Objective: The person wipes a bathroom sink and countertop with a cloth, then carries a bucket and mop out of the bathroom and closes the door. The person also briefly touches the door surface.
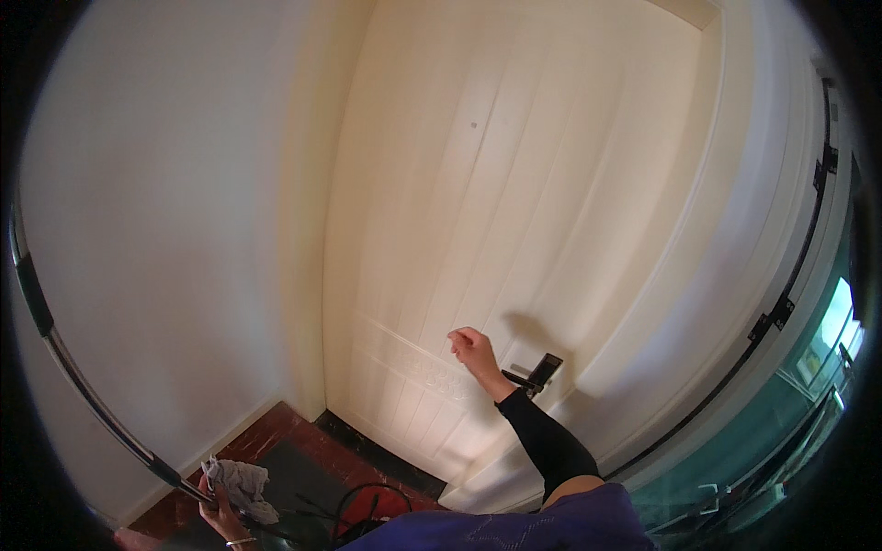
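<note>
Low on the left, my left hand (219, 515) grips a chrome metal tube (89, 394) with dark sleeves, which rises along the left rim of the view. A crumpled grey-white cloth (242, 486) is held in the same hand against the tube. My right hand (475, 352) is raised in front of a cream panelled door (441, 234), its fingers curled in a loose fist with nothing visible in them. Just beside that wrist is a black lever handle with a lock plate (543, 372), partly hidden by my forearm. The door stands closed in its frame.
A pale wall (172, 241) borders the door on the left. Below, a red and dark floor (262, 441) meets a black threshold (375, 448). Black cables (344, 499) and a red object (379, 508) lie near my body. Dark hinges (772, 322) and greenish glass (723, 441) are at right.
</note>
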A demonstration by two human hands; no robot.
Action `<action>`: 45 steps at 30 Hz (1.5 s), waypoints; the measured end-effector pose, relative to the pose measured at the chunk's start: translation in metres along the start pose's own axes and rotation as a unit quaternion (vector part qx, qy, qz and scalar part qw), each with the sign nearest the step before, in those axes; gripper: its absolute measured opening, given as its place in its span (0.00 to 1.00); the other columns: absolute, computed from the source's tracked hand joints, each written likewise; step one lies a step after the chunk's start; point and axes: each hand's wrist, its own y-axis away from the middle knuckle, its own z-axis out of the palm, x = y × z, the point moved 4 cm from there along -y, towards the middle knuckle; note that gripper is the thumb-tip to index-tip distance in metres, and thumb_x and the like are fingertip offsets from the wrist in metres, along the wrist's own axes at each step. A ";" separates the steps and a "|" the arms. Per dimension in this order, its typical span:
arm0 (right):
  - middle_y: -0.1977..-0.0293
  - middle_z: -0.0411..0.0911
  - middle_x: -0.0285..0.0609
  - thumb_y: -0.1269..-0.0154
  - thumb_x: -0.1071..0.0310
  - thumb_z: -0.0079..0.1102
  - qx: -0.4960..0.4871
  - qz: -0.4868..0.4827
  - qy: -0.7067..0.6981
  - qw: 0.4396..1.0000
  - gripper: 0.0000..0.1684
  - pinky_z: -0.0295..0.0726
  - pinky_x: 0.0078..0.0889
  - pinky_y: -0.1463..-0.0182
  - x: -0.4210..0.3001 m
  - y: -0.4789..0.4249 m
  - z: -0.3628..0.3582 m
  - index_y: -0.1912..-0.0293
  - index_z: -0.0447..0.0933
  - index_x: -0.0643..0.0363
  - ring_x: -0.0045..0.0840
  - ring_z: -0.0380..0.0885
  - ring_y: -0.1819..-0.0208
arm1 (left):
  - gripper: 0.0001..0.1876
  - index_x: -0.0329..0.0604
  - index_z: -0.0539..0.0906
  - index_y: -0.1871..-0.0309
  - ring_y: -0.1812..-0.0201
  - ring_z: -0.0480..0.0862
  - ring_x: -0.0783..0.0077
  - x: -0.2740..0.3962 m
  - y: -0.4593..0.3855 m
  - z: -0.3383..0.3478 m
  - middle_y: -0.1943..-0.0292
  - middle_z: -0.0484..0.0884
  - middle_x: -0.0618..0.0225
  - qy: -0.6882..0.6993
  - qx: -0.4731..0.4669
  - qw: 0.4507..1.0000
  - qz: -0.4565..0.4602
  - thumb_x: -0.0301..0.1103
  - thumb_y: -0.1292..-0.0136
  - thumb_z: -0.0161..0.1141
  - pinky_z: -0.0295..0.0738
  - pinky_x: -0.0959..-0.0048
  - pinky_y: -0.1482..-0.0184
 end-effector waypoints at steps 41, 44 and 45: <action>0.69 0.69 0.35 0.41 0.70 0.51 0.406 -0.323 0.730 0.445 0.14 0.64 0.38 0.64 -0.248 -0.237 -0.099 0.53 0.73 0.54 0.24 0.71 0.68 | 0.14 0.33 0.78 0.51 0.63 0.78 0.80 0.022 -0.016 0.081 0.62 0.81 0.67 0.029 -0.114 0.989 -0.087 0.21 0.42 0.57 0.71 0.82 0.60; 0.69 0.69 0.35 0.40 0.69 0.51 0.376 -0.336 0.740 0.445 0.12 0.64 0.38 0.65 -0.235 -0.234 -0.100 0.55 0.73 0.54 0.24 0.72 0.69 | 0.14 0.33 0.78 0.51 0.63 0.78 0.79 0.022 -0.021 0.090 0.62 0.81 0.67 0.054 -0.102 0.992 -0.046 0.22 0.42 0.58 0.72 0.81 0.60; 0.69 0.69 0.35 0.41 0.69 0.51 0.385 -0.335 0.736 0.445 0.12 0.64 0.37 0.66 -0.236 -0.234 -0.103 0.55 0.73 0.54 0.24 0.72 0.69 | 0.14 0.33 0.78 0.51 0.64 0.78 0.79 0.017 -0.022 0.091 0.62 0.81 0.68 0.052 -0.105 0.992 -0.054 0.23 0.42 0.58 0.72 0.81 0.60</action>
